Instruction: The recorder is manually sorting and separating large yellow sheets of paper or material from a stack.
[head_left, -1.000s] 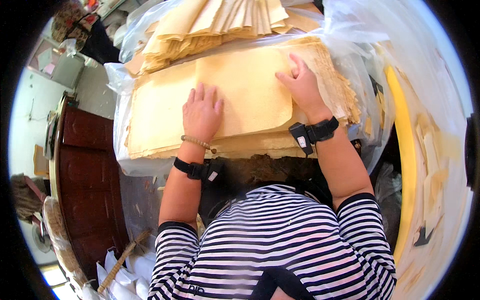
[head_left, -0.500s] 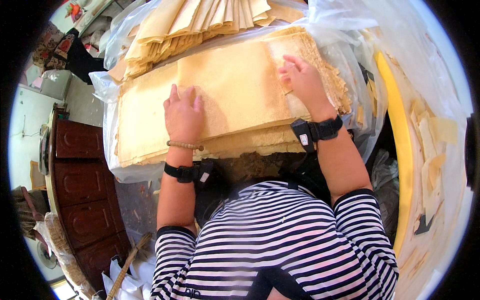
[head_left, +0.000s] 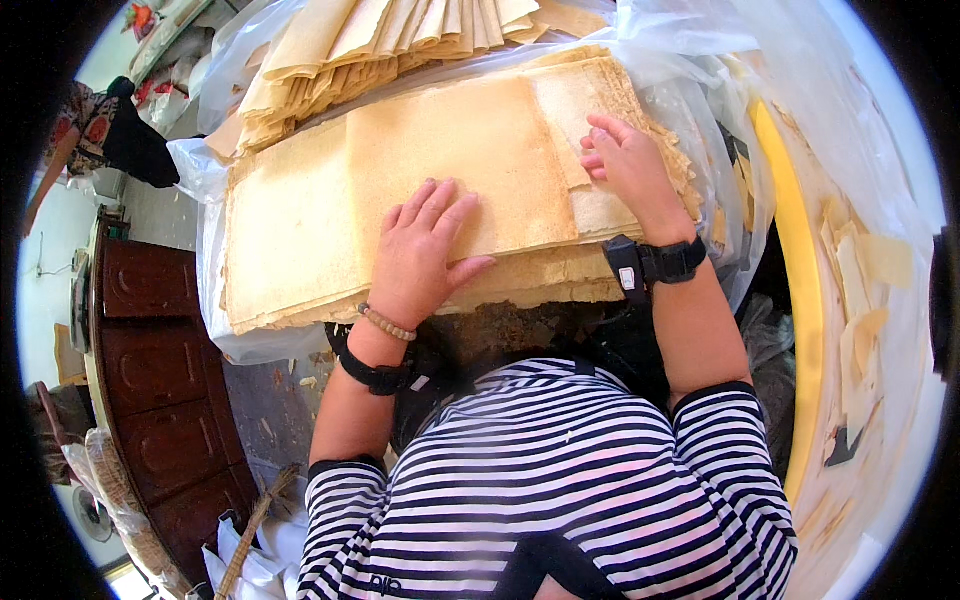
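Gently, I should press the top sheet [head_left: 450, 140] with my spread left hand [head_left: 425, 238] at the stack's near edge [head_left: 560, 278]; whether the curled right hand [head_left: 632, 168] pinches, I cannot tell.

Noted golden tan on the top sheet [head_left: 455, 145], cream on the stack [head_left: 580, 90], buff on the folded sheets [head_left: 385, 35], black-and-white stripes on the shirt [head_left: 560, 450], black on the wrist straps [head_left: 675, 262], light brown on the beads [head_left: 388, 325], dark reddish brown on the cabinet [head_left: 160, 360], bright yellow on the strip [head_left: 803, 330].
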